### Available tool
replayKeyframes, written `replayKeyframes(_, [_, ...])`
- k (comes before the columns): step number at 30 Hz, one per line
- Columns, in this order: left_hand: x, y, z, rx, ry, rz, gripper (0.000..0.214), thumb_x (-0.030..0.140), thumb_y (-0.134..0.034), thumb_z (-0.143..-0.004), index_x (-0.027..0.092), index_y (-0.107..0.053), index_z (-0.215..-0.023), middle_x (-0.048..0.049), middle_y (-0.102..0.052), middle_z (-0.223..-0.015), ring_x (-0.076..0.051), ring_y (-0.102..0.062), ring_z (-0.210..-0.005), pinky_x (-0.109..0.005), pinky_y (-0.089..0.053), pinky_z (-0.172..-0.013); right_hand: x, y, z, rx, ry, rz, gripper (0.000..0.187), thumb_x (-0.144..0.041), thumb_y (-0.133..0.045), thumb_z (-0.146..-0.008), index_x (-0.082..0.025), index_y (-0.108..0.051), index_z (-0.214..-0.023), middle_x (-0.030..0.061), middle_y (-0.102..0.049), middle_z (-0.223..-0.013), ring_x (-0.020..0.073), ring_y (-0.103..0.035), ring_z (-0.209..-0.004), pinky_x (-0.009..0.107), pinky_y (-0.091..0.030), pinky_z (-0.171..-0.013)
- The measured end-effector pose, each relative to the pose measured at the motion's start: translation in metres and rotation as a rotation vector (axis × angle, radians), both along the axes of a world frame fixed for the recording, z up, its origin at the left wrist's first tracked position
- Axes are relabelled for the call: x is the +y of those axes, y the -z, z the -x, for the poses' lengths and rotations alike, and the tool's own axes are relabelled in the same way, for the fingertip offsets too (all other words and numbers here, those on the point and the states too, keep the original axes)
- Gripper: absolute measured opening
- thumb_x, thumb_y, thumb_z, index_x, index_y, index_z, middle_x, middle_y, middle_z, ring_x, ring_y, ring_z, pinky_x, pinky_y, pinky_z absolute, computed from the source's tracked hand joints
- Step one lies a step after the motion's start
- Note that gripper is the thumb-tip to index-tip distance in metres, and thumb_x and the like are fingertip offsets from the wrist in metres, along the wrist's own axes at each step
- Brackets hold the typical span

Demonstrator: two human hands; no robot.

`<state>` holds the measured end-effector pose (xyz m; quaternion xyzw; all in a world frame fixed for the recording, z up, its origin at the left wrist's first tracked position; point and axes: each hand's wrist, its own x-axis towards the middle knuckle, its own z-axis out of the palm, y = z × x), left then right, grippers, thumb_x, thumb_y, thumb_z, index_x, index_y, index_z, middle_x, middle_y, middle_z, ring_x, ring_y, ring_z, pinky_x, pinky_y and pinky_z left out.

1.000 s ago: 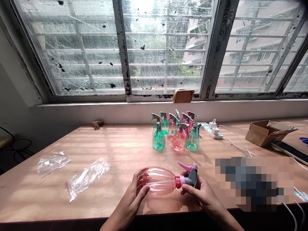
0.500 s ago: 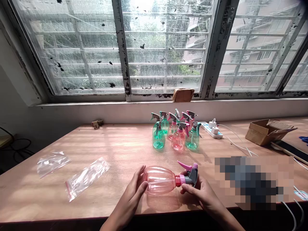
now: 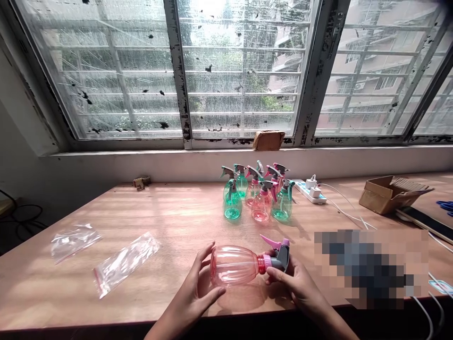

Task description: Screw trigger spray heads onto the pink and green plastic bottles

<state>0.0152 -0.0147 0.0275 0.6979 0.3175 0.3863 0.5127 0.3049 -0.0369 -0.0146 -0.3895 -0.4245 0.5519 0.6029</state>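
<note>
A clear pink spray bottle [image 3: 233,265] lies sideways above the near part of the table, its base to the left and its grey-and-pink trigger head [image 3: 281,255] to the right. My right hand [image 3: 297,281] is closed around the collar and trigger head, thumb on the pink collar; some of its fingers are hidden behind. At the base end, my left hand [image 3: 189,290] is open, its thumb and fingers spread around the bottle's bottom. Whether any left fingertip touches the plastic I cannot tell.
Several green and pink spray bottles [image 3: 261,208] stand upright near the wall. Two clear zip bags [image 3: 125,264] lie at left. Toward the right are a power strip [image 3: 310,192] with cables, an open cardboard box [image 3: 384,196] and a pixelated dark area.
My left hand has loosened at the bottle's base, its thumb moving down and away from the plastic. My right hand keeps its hold on the collar; the bottle has barely moved.
</note>
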Motion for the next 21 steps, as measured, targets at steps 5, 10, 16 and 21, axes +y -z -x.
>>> replayKeyframes(5, [0.0078, 0.0051, 0.0051, -0.039, -0.051, 0.1, 0.063, 0.055, -0.064, -0.096, 0.034, -0.04, -0.15, -0.0083, -0.038, -0.165, -0.035, -0.038, -0.15, -0.049, -0.037, -0.122, 0.0006, 0.0022, -0.0013, 0.0, -0.006, -0.025, 0.044, -0.035, -0.094, -0.07, -0.018, -0.072, -0.104, 0.0047, -0.078, -0.091, 0.0175, -0.07, -0.065, 0.031, -0.06, -0.064])
replayKeyframes(10, [0.0082, 0.0051, 0.0035, -0.017, -0.038, 0.107, 0.054, 0.052, -0.068, -0.095, 0.032, -0.051, -0.143, -0.0075, -0.055, -0.153, -0.034, -0.055, -0.138, -0.046, -0.046, -0.115, 0.0007, 0.0019, -0.0021, 0.003, -0.017, -0.027, 0.043, -0.035, -0.093, -0.072, -0.019, -0.073, -0.106, 0.0035, -0.078, -0.088, 0.0168, -0.07, -0.061, 0.03, -0.058, -0.061])
replayKeyframes(16, [0.0013, -0.0009, 0.0008, -0.022, -0.015, 0.015, 0.067, 0.039, -0.078, -0.091, 0.038, -0.043, -0.149, -0.0065, -0.039, -0.164, -0.034, -0.051, -0.14, -0.045, -0.048, -0.114, -0.001, 0.0001, -0.0022, 0.001, -0.03, -0.03, 0.041, -0.036, -0.092, -0.074, -0.019, -0.073, -0.107, 0.0035, -0.078, -0.089, 0.0167, -0.071, -0.061, 0.03, -0.059, -0.062])
replayKeyframes(21, [0.0028, 0.002, 0.0035, 0.01, -0.044, 0.038, 0.069, 0.051, -0.069, -0.094, 0.034, -0.036, -0.153, -0.0101, -0.039, -0.163, -0.035, -0.047, -0.143, -0.049, -0.042, -0.118, -0.0015, -0.0006, -0.0015, -0.012, -0.021, -0.036, 0.043, -0.038, -0.092, -0.074, -0.018, -0.072, -0.107, 0.0049, -0.078, -0.089, 0.0176, -0.071, -0.061, 0.031, -0.059, -0.062])
